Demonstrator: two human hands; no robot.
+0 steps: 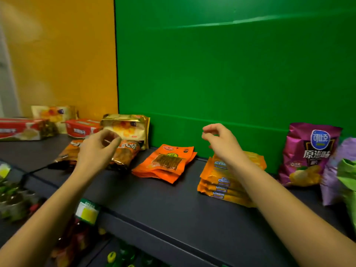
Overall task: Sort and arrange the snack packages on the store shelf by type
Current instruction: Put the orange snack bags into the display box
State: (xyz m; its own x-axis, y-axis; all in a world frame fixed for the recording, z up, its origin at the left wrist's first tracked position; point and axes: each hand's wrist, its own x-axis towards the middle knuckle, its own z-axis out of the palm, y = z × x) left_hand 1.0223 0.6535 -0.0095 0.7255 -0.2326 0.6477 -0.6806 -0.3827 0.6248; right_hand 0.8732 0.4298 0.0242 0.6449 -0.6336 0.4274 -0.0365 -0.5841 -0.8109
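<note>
- Green backing and a yellow panel to its left stand behind the dark grey shelf (173, 199) on my feed.
- My operator's left hand (96, 151) has loosely curled fingers, thumb apart from them, and grips nothing that I can see. It hovers over the brown-orange bags (127, 155) lying flat, fingertips near the lower edge of the upright gold bag (127, 126).
- The right hand (221, 143) is empty, thumb and forefinger close together, above the stacked orange cheese cracker packs (219, 182).
- Between the hands lies a stack of flat orange pouches (167, 162).
- Further right stands a purple crisp bag (308, 155), with a lilac bag (329, 182) and a green bag (348, 176) beside it.
- Far left sit red boxes (81, 128) and a second gold bag (54, 114).
- I judge the sorting well along: crackers and pouches are already stacked by kind.
- Left to do, I think: the two gold bags sit apart with a red box between them, and the brown-orange bags lie askew.
- Motion blur hides whether the left fingertips touch any bag.
- The green bag is cut off at the edge, and the goods on the lower shelf are too blurred to name.
</note>
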